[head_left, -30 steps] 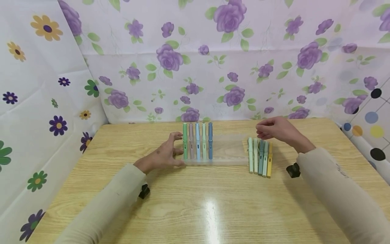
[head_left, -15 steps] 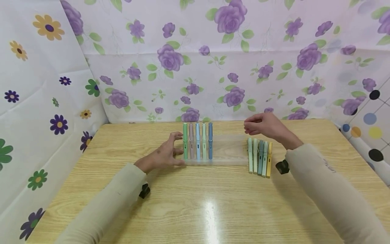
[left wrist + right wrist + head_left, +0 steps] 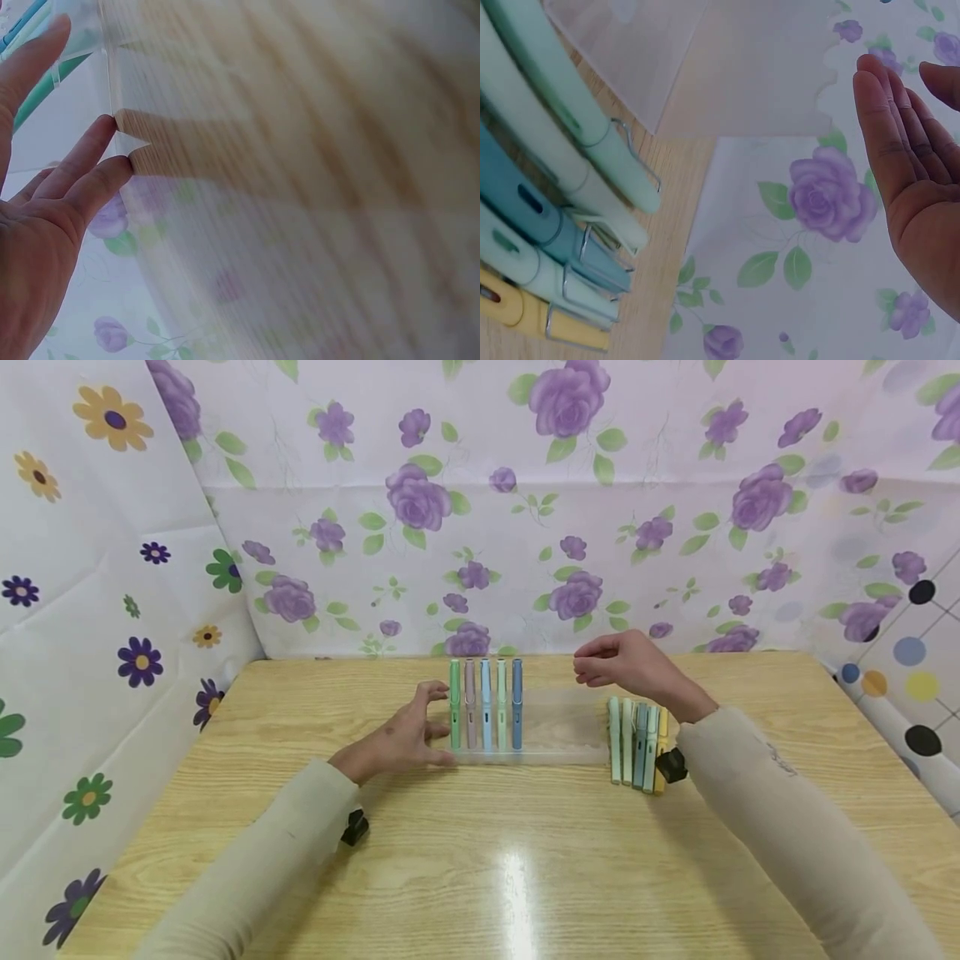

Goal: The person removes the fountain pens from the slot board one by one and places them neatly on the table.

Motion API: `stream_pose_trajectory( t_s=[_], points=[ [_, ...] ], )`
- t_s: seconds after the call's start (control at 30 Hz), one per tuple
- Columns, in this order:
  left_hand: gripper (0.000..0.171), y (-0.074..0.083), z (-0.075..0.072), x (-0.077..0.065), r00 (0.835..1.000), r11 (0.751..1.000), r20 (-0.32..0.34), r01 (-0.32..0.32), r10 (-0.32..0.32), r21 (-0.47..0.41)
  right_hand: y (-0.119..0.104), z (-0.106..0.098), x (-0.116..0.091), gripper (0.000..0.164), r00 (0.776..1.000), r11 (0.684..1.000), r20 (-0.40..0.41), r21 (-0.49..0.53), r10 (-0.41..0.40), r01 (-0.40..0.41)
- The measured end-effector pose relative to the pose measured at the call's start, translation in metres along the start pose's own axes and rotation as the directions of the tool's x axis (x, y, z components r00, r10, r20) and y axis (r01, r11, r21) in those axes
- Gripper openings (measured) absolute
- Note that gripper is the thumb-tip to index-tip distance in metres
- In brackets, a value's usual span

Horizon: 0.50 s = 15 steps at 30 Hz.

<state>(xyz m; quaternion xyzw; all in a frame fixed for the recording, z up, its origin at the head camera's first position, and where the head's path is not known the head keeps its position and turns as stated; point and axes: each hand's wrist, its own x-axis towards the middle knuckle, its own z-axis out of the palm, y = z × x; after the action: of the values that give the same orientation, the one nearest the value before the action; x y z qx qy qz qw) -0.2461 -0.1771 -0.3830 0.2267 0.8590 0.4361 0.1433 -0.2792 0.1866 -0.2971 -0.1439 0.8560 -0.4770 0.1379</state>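
Wooden table (image 3: 420,868) bore a translucent rack (image 3: 566,722).
Your left hand (image 3: 401,739), fingers spread, touched its left end; your right hand (image 3: 630,667), thumb apart from fingers, hovered near its far edge. Five racked pens (image 3: 486,706) sat left; five loose pens (image 3: 640,747) lay right.

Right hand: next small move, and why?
Probably ease left to the dark blue pen, rightmost in the rack: the right hand looks empty and has moved left from the loose pens, while the left hand touches the rack's end.
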Motion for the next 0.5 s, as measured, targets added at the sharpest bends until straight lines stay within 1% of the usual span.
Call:
stream_pose_trajectory(
  t_s=[0.27, 0.5],
  points=[
    [0.102, -0.001, 0.001, 0.001, 1.0, 1.0, -0.009, -0.002, 0.002, 0.005, -0.008, 0.009, 0.008, 0.035, 1.0, 0.999, 0.008, 0.031, -0.013, 0.013],
    [0.103, 0.0, 0.001, 0.0, 1.0, 1.0, -0.012, -0.002, 0.002, -0.002, -0.014, 0.018, 0.015, 0.038, 1.0, 0.999, 0.019, 0.037, -0.016, 0.016]
  ],
)
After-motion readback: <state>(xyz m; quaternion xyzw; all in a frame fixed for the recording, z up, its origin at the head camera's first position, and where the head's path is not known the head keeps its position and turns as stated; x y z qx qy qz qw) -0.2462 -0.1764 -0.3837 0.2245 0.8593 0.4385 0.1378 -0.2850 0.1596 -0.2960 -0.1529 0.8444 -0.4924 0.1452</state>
